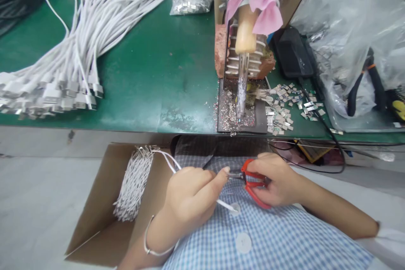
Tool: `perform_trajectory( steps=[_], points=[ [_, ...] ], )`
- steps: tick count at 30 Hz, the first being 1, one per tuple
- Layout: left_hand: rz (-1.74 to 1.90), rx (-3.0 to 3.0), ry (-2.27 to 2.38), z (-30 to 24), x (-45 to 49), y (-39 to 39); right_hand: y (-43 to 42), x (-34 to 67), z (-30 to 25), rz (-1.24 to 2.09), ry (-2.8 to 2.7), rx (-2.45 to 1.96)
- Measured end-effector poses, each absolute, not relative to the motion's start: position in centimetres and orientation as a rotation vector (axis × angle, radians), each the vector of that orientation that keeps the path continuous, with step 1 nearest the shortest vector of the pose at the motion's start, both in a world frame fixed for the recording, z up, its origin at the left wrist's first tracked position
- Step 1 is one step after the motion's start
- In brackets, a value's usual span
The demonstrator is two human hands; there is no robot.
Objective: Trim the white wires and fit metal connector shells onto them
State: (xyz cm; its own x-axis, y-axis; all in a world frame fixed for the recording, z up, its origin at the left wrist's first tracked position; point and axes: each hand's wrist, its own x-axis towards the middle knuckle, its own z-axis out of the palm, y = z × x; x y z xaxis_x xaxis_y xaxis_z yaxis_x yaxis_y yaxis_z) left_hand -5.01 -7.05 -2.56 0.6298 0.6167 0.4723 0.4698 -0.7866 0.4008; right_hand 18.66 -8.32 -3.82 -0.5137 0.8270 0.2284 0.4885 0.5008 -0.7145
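Observation:
My left hand is closed around a white cable, whose one end sticks out below the fingers. Above the wrist, white cable loops run back toward the cardboard box. My right hand grips red-handled pliers by the handles. Their metal jaws point left and meet the thumb and fingertips of my left hand. What lies between the jaws is hidden by the fingertips. Both hands are above my blue checked garment, just in front of the table edge.
A bundle of white cables lies on the green table. A soldering iron hangs tip-down over a solder-spattered plate. Small connector pieces, a black phone-like device and black-handled pliers sit right. A cardboard box holds more cables.

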Motion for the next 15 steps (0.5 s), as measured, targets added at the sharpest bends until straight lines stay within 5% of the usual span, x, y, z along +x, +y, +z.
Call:
perform_trajectory(
  steps=[10,15],
  points=[
    [1.0,2.192,0.884,-2.4,-3.9,-7.1,-8.5,18.5,-4.7,0.818,-2.203,-1.033],
    [1.055,2.035,0.852,-2.7,-3.6,-6.9,-9.1,17.9,-4.4,1.596,-1.843,-0.905]
  ],
)
